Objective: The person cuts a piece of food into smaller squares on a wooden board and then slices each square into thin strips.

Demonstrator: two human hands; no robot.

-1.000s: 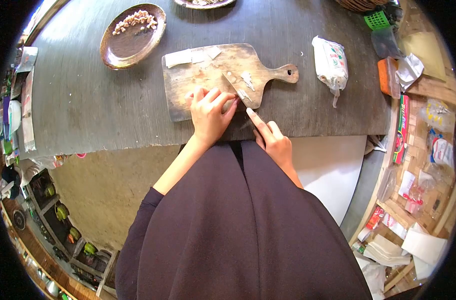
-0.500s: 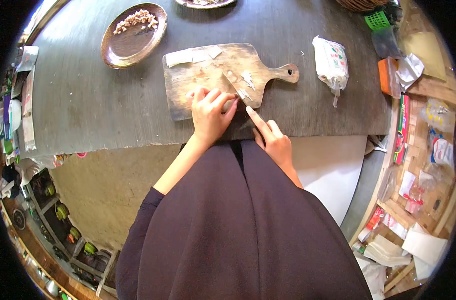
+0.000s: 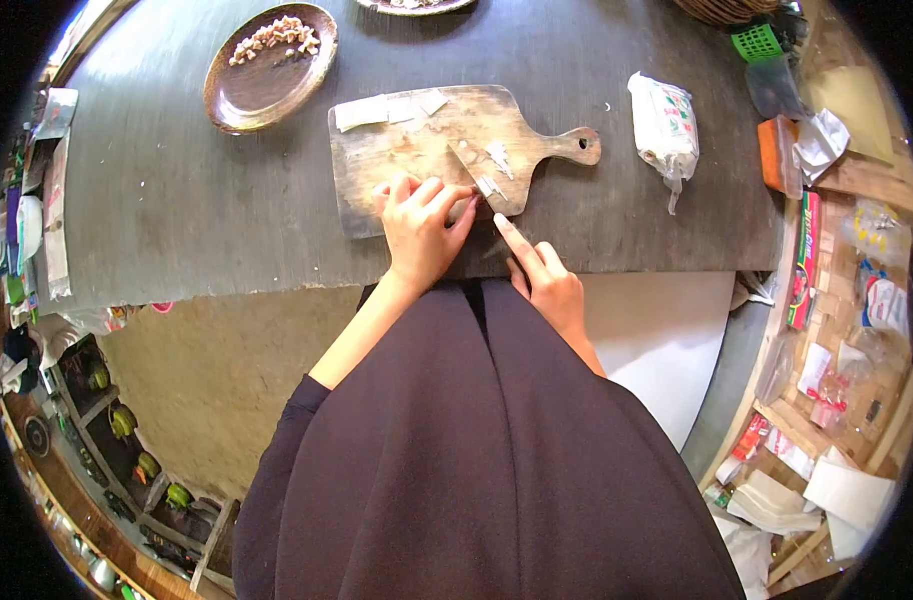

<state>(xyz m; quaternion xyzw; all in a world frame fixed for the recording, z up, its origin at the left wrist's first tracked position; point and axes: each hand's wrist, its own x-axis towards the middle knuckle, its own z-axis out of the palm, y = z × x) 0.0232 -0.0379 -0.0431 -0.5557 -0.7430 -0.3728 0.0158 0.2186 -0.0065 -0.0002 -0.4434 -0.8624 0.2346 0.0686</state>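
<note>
A wooden cutting board (image 3: 396, 165) lies on the dark table, its handle to the right. My left hand (image 3: 421, 222) rests at its front edge with fingers bent together; the small piece under the fingertips is too hidden to name. A knife (image 3: 470, 168) slants across the board, its blade beside the left fingertips. My right hand (image 3: 548, 285) is closed on the knife, with the index finger stretched along it; the handle is mostly hidden. Thin white strips (image 3: 498, 158) lie right of the blade. Flat white pieces (image 3: 376, 110) sit along the board's far edge.
A brown plate (image 3: 261, 95) with small chopped pieces stands at the back left, and part of another plate (image 3: 414, 8) shows at the top. A white plastic packet (image 3: 664, 125) lies right of the board. An orange container (image 3: 778, 155) stands near the right edge.
The whole view has shifted very slightly. Both hands, the knife and the pieces keep nearly the same places on the board.
</note>
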